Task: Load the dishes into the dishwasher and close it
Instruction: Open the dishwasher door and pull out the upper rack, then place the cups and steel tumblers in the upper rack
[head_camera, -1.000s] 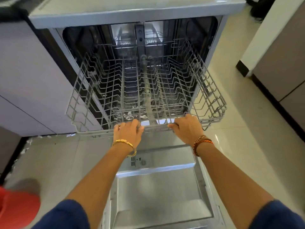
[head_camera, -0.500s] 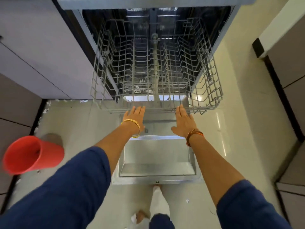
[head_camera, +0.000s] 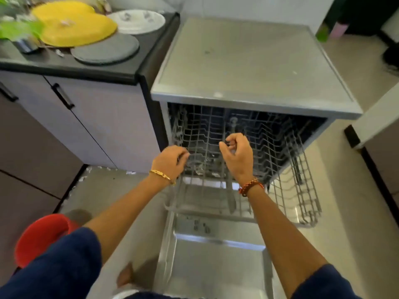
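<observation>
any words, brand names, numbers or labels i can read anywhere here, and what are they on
No text can be read in this frame.
Inner edge of the open dishwasher door: a few small dark marks or symbols, too small and blurred to read.
White plate on the counter: a grey pattern, no lettering that can be made out.
Dishwasher top: specks only, no label or brand showing.

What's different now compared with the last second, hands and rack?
Both hands let go of the rack's front rail and lifted: the left hand and right hand now hang loosely curled over the wire rack, holding nothing. The view tilted up, bringing the counter plates into sight. Unchanged: the rack is pulled out and bare of dishes, the dishwasher door is down, the red cup sits at left.
</observation>
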Motion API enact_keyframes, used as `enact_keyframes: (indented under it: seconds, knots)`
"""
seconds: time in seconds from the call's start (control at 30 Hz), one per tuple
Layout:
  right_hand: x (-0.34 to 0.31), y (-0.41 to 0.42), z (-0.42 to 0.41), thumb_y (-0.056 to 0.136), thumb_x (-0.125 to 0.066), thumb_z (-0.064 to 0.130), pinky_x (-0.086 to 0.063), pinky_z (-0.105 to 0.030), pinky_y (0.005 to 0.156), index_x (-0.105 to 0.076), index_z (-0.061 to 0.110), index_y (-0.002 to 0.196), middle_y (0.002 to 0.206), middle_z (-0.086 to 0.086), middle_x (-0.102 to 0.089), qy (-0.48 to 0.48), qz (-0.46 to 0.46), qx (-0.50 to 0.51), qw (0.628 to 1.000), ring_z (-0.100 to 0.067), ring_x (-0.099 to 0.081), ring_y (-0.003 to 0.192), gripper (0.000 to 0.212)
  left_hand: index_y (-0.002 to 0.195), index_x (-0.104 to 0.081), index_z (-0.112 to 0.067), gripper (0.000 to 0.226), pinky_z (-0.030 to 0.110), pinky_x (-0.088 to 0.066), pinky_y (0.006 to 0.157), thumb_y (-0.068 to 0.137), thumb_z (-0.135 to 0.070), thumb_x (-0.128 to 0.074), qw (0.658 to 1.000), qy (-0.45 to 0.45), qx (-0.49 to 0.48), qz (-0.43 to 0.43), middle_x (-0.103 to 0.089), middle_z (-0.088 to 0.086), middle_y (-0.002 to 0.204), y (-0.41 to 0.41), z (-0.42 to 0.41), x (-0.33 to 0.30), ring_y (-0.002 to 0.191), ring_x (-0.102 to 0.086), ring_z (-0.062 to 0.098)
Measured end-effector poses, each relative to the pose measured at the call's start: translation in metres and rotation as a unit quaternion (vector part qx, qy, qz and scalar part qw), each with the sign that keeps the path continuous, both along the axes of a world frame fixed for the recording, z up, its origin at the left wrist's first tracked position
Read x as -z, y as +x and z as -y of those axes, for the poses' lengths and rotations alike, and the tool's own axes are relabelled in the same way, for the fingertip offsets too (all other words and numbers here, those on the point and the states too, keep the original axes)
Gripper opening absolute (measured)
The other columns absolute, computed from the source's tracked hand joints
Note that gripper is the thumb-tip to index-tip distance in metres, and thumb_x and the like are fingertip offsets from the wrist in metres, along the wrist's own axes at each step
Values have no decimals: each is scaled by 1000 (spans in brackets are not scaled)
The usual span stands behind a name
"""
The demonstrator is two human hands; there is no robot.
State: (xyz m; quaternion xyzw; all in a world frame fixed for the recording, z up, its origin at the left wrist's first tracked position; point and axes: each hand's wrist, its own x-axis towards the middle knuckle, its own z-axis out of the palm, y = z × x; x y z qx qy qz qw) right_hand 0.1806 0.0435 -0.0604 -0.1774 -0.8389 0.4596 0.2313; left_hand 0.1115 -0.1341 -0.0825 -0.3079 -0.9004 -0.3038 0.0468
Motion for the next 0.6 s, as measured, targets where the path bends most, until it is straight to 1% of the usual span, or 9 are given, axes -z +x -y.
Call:
enact_keyframes:
  seconds: [0.07,0.1,0.17,0.23,0.33,0.4,0.47,0.5,0.6]
  knots:
    - [-15,-41,26,85,-63,14,-39,-9,57,-50,15,87,77,4,-43,-13,-61,0,998,-4,-43,59,13,87,-66,3,33,37,-51,66,87,-24,-47,997,56,-26,-47,-66,20,81,-43,22,-15,76,-62,35]
    - [-20,-63,40,85,-63,15,-39,-10,56,-50,16,88,77,2,-45,-25,-83,5,996,-4,-43,58,13,88,-66,3,33,35,-51,65,87,-24,-47,995,76,-37,-50,-66,19,83,-68,34,-23,77,-62,33]
    - [-30,-106,72,83,-64,17,-40,-14,56,-51,18,89,80,-1,-48,-51,-110,13,993,-4,-44,57,14,91,-63,2,35,34,-50,67,87,-27,-44,991,112,-49,-55,-64,19,87,-114,59,-39,81,-60,30]
    - [-39,-155,111,80,-62,24,-41,-17,56,-52,20,91,79,1,-50,-67,-127,22,989,-4,-46,58,15,93,-62,3,34,36,-52,69,87,-25,-45,986,145,-55,-56,-63,18,89,-165,90,-51,82,-59,30]
    - [-59,-226,166,77,-58,25,-40,-8,56,-51,24,90,81,4,-51,-101,-152,40,982,2,-50,61,15,97,-62,3,36,37,-53,70,84,-27,-46,982,166,-72,-50,-62,18,92,-231,135,-66,84,-60,32]
    - [-72,-273,199,76,-58,24,-40,-8,55,-52,25,90,80,6,-50,-118,-166,38,978,1,-49,59,16,99,-61,4,37,30,-49,74,83,-28,-49,982,156,-87,-56,-61,19,94,-272,165,-75,85,-60,33]
    - [-85,-314,225,76,-59,25,-41,-9,57,-52,25,91,82,5,-51,-111,-168,21,979,0,-50,62,17,101,-60,4,31,20,-40,79,82,-21,-55,978,160,-117,-62,-59,21,98,-305,192,-86,90,-58,35]
    - [-92,-332,237,77,-61,25,-42,-9,58,-53,24,92,84,3,-52,-99,-162,7,982,0,-51,64,17,102,-59,4,31,20,-39,81,80,-18,-56,974,168,-137,-63,-59,21,101,-320,206,-92,93,-56,36]
    - [-104,-376,268,82,-65,17,-41,-9,62,-55,17,98,93,-3,-54,-75,-117,-53,989,-8,-53,75,19,108,-56,3,37,37,-41,87,78,-20,-56,959,192,-199,-61,-54,21,108,-359,245,-104,101,-51,35]
